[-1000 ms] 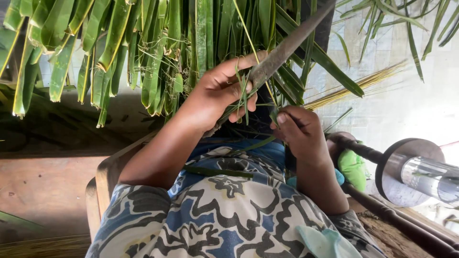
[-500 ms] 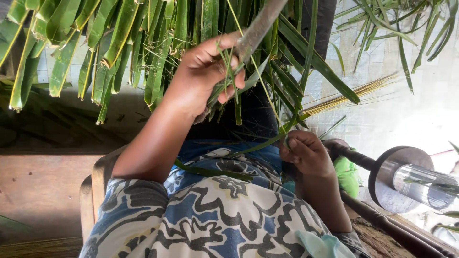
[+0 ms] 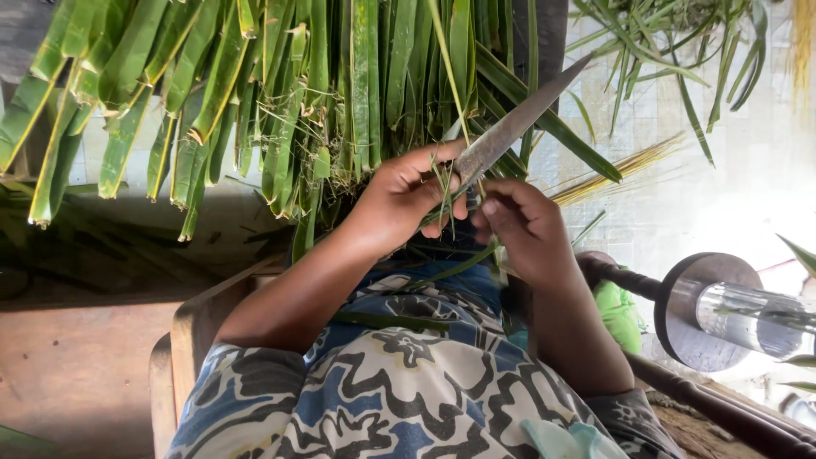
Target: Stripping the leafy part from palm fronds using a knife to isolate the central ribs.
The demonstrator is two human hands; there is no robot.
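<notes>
I gripped the knife [image 3: 510, 132] in my left hand [image 3: 406, 200], blade angled away, while my right hand [image 3: 523, 229] pinched the thin green leaf strip [image 3: 444, 191] taut beside it, fingers kept clear of the edge.

A dull grey metal knife blade [image 3: 510, 132], matt and worn-looking, catches little light against smooth, waxy green palm leaves [image 3: 255, 93], some dry and frayed at the tips. Thin straw-yellow leaf ribs [image 3: 620, 170] look stiff and dry. The patterned garment [image 3: 391, 399] is soft printed cloth. A brown wooden chair frame [image 3: 191, 331] appears smooth; a glossy metal cylinder [image 3: 748, 314] gleams.
</notes>
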